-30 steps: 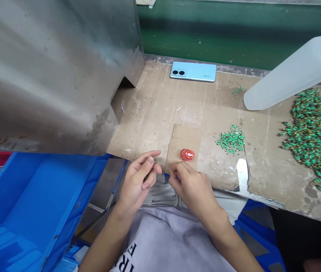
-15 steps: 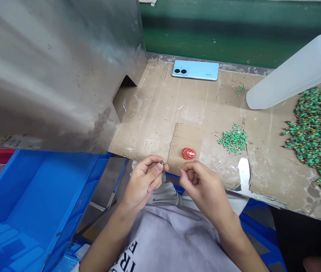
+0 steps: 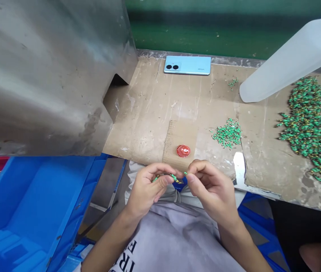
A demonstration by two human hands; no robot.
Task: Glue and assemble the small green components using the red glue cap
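My left hand [image 3: 149,190] and my right hand [image 3: 210,187] meet just off the near edge of the cardboard. Between the left fingertips runs a short strand of small green-and-gold parts [image 3: 169,177]. My right fingertips pinch a tiny green piece [image 3: 185,173] at its far end. A round red disc [image 3: 183,150] lies a little beyond my hands on a darker cardboard patch. To the right lies a small heap of green parts [image 3: 227,133], and a much larger heap [image 3: 307,128] spreads further right.
Cardboard [image 3: 146,124] covers the bench, with a light-blue phone [image 3: 187,65] at its back edge. A steel hood [image 3: 50,75] looms at the left, above a blue plastic crate [image 3: 33,215]. A translucent plastic jug [image 3: 290,56] hangs over the right side, before a green wall [image 3: 206,34].
My hands have come closer together, and the green parts now form one strand between them. The whole view has shifted slightly, with the bench lower-left in the picture.
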